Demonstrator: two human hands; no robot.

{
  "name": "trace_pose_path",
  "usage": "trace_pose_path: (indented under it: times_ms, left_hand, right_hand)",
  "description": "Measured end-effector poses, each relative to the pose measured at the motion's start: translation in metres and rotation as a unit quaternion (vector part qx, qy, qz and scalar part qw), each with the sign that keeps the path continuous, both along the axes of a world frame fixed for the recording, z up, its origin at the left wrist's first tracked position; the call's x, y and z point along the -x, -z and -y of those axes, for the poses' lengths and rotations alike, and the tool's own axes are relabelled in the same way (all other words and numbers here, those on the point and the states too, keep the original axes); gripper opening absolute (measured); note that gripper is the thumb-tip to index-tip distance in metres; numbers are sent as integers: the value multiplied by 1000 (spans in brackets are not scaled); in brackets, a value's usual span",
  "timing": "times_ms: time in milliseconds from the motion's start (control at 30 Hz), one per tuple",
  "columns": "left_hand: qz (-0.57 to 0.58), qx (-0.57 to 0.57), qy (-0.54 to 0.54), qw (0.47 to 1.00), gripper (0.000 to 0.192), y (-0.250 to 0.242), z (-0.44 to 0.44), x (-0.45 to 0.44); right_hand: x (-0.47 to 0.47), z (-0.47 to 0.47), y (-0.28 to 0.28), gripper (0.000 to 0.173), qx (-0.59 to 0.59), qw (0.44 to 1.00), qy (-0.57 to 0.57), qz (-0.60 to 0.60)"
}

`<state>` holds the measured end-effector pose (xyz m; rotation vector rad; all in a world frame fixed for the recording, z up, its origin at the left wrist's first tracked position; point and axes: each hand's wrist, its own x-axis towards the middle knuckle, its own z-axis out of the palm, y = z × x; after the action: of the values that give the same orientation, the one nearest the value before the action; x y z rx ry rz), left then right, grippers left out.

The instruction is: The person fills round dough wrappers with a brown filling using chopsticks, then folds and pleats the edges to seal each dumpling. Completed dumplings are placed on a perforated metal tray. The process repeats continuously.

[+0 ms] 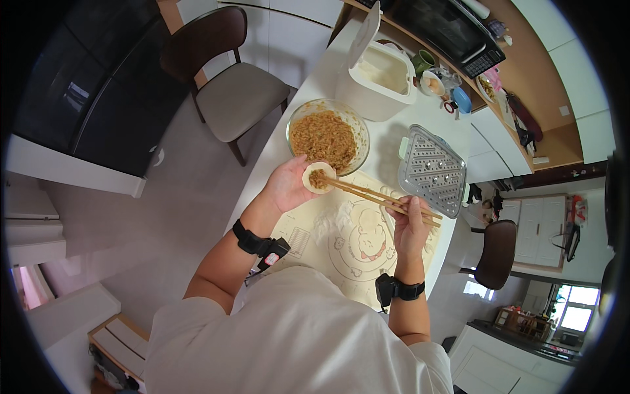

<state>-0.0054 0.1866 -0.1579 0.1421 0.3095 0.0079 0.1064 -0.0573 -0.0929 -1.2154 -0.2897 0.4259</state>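
Observation:
On my left hand [287, 186] rests a round dough wrapper [313, 189], held by the fingers near the edge of the glass bowl. A lump of minced filling [318, 179] sits on the wrapper. My right hand [411, 222] grips a pair of wooden chopsticks [378, 198], whose tips touch that filling. Just beyond my left hand stands the glass bowl [365, 139], with a large amount of orange-brown minced filling in it. Beneath both hands lies a cream printed kneading mat [305, 256], with a patch of white flour [330, 222] on it.
A perforated metal steamer tray [433, 170] lies to the right of the bowl. Behind the bowl stands a white flour bin [376, 101] with its lid raised. Small bowls and a green mug [423, 61] line the back. A chair [241, 98] stands left of the table.

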Motion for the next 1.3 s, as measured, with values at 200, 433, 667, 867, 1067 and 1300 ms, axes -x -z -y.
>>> trace_pose_path:
  times_ms: [200,433,667,867,1067,1300]
  left_hand:
    - [-1,4,19,1000,47,-6,5,5]
    - [63,-33,109,992,44,-14,4,16]
    - [89,-67,144,983,47,-22,12,23]
    - [79,-31,112,990,50,-21,13,24]
    - [63,9,80,995,51,-19,14,24]
    - [61,28,55,996,49,-14,13,21]
  right_hand:
    - [2,7,4,25,-17,999,2,-42]
    - [-10,23,-12,27,15,997,-64,-39]
    - [-14,25,-17,26,33,996,-77,-19]
    - [-7,28,-14,25,-32,998,-42,-24]
    - [1,26,-9,24,-20,999,-12,-40]
    - [6,19,-4,25,-6,998,-24,-58]
